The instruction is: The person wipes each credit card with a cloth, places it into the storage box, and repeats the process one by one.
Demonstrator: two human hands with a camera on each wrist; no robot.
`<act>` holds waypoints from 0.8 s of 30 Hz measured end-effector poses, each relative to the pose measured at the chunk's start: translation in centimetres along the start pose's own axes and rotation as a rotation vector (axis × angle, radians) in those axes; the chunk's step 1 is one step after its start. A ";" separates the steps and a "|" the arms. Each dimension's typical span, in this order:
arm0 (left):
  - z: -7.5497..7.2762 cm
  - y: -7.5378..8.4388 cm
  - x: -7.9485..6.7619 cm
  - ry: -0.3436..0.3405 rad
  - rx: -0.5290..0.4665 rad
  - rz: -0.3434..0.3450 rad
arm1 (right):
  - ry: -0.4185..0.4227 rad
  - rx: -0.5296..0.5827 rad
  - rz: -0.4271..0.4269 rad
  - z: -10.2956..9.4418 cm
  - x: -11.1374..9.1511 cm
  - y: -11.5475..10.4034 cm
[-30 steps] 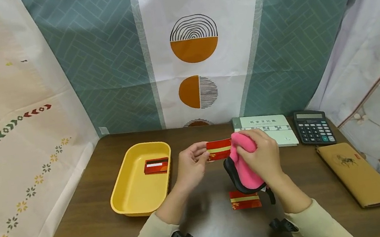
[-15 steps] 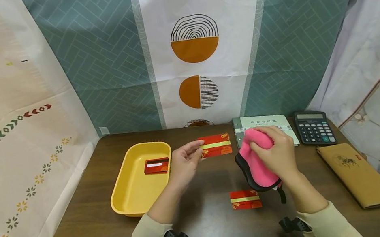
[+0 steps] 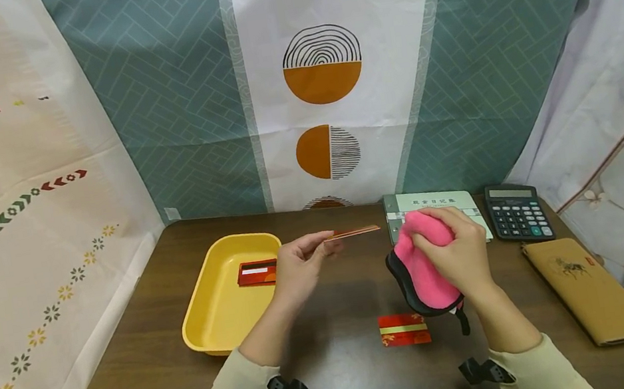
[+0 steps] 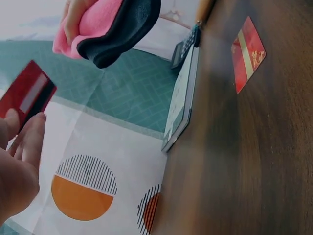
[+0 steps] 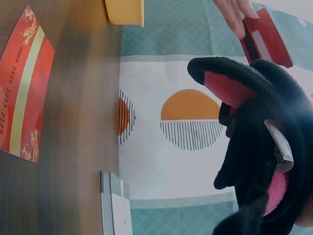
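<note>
My left hand [image 3: 301,268] pinches a red bank card [image 3: 354,232] by one end, above the table. In the head view this card is nearly edge-on; the left wrist view shows its back, with a dark stripe and a pale strip. To the right, my right hand [image 3: 458,250] grips a pink pouch [image 3: 428,264] with black trim. The pouch gapes in the right wrist view, showing a black lining [image 5: 249,142] and a white tag [image 5: 281,147]. Below the hands, another red card with a gold band [image 3: 403,329] lies flat on the table.
A yellow tray [image 3: 198,326] stands at the left with red cards [image 3: 257,272] inside. At the back right are a pale green account book [image 3: 440,200] and a black calculator [image 3: 517,212]. A tan wallet [image 3: 592,287] lies at the right edge of the wooden table [image 3: 339,378].
The left hand has drawn its card leftward, away from the pouch, and tilted it from face-on to edge-on. The right hand has shifted right with the pouch.
</note>
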State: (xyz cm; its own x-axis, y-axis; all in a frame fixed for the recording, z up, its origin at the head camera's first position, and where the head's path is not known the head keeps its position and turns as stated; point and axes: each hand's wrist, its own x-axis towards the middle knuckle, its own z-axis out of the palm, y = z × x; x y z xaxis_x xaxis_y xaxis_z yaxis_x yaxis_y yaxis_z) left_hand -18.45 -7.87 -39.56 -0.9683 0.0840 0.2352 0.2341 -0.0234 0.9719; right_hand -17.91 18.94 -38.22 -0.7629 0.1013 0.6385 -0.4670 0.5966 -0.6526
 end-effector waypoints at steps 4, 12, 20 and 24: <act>0.0 -0.2 -0.2 -0.002 0.007 -0.044 | 0.001 0.003 -0.004 0.0 0.0 -0.1; 0.8 -0.4 -0.2 0.103 0.041 -0.073 | -0.020 0.030 -0.032 0.4 0.0 -0.9; 2.1 -0.1 -0.4 0.047 -0.101 -0.133 | -0.072 0.031 -0.109 1.3 -0.2 -1.4; 2.8 0.0 -0.5 0.010 -0.097 -0.114 | -0.107 -0.011 -0.128 1.8 -0.2 -1.6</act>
State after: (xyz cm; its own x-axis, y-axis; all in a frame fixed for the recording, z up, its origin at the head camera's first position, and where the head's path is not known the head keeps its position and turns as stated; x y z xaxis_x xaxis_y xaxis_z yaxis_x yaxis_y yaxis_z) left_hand -17.72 -5.14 -39.65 -0.9890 0.0813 0.1233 0.1140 -0.1107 0.9873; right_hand -17.80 16.50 -38.08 -0.7407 -0.0609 0.6690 -0.5592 0.6079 -0.5637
